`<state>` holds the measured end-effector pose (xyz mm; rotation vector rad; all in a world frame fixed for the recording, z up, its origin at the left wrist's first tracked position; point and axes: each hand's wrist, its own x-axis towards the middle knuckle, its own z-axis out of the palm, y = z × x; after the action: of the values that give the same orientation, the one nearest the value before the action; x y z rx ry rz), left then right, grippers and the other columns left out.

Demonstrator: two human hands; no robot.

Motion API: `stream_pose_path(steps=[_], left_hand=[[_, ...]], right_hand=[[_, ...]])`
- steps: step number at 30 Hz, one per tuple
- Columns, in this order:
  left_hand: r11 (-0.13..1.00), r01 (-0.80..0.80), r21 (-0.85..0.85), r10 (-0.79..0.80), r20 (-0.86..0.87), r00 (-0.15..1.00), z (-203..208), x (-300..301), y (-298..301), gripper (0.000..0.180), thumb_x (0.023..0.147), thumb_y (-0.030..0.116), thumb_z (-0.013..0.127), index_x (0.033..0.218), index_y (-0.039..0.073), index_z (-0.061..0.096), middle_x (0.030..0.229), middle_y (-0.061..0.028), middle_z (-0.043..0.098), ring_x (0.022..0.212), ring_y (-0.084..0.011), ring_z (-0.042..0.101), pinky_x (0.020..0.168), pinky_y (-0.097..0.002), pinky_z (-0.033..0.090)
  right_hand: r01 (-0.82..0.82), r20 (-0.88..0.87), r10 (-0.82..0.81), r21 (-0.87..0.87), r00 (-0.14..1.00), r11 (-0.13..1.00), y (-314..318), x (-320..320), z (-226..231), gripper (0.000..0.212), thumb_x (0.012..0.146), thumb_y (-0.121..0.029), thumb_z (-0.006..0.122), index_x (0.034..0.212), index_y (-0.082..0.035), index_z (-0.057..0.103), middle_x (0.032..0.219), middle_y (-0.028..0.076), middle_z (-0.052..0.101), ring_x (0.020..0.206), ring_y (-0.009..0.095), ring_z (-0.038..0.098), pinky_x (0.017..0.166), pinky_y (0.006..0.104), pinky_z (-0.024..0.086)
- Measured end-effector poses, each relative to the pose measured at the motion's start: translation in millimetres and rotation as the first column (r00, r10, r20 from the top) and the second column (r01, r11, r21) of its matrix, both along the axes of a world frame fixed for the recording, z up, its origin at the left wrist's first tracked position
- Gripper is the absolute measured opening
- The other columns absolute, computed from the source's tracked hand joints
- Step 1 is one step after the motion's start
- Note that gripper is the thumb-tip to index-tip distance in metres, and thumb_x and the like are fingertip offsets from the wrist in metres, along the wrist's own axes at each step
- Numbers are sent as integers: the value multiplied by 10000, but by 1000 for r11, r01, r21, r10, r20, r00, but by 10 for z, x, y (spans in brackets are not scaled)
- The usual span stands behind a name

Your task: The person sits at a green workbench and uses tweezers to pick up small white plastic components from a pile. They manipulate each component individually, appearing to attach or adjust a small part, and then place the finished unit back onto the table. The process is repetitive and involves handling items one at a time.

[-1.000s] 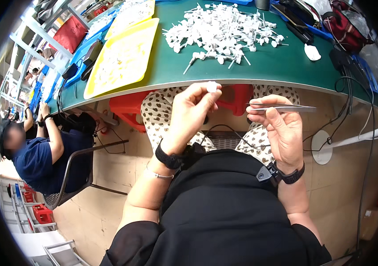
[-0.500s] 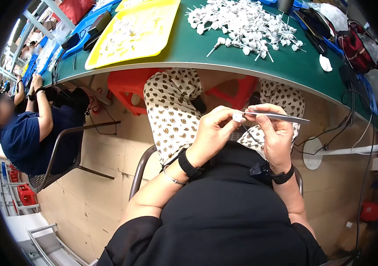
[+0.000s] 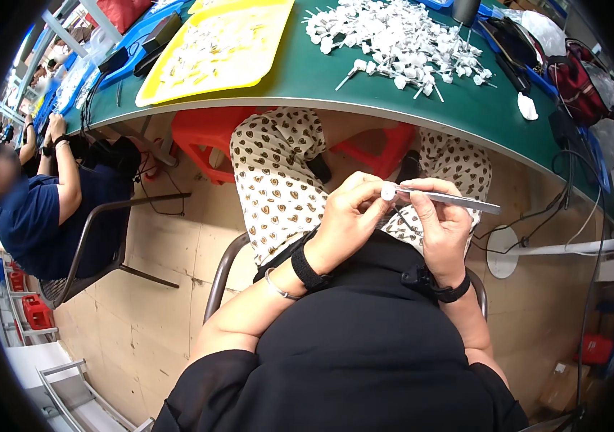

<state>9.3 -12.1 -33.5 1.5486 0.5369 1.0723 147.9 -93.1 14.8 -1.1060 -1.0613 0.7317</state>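
My left hand (image 3: 346,219) pinches a small white piece (image 3: 388,192) between thumb and fingertips, its round face turned up. A thin dark stem seems to run down from it, over my lap. Between the thumb and fingers of my right hand (image 3: 442,227) is a pair of metal tweezers (image 3: 474,203), lying nearly level with the broad end to the right. Their tips meet the right side of the white piece; whether they grip anything there is too small to tell. Both hands are above my lap, short of the table edge.
On the green table (image 3: 307,78) lies a heap of white stemmed pieces (image 3: 400,47). Left of it, a yellow tray (image 3: 267,68) holds small parts. Red stools (image 3: 202,137) stand underneath. A co-worker (image 3: 41,209) sits at the left; a dark red bag (image 3: 579,83) and cables are at the right.
The tweezers' tips have come down to the side of the white piece, and their broad end has dipped. The white piece now shows its round face more fully. My left hand has barely shifted.
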Motion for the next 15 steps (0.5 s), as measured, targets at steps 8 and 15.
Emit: stream_pose_path(steps=[8,15], left_hand=[[999,-4,37,4,4,1000,-59,-22,16,75,959,-7,694,1031,-24,704,1054,-78,630,868,-145,700,758,-262,614],[996,-34,83,35,-11,999,-76,-12,13,53,940,-36,704,989,-28,685,1028,-82,636,844,-147,708,741,-263,623]], right_hand=[[83,170,-84,13,982,996,-14,-1,-44,95,1001,-17,660,1076,30,695,1002,72,726,871,120,692,767,257,551],[97,265,-105,44,959,994,-11,-8,-51,91,990,-10,672,1065,34,695,977,84,732,829,128,698,717,255,553]])
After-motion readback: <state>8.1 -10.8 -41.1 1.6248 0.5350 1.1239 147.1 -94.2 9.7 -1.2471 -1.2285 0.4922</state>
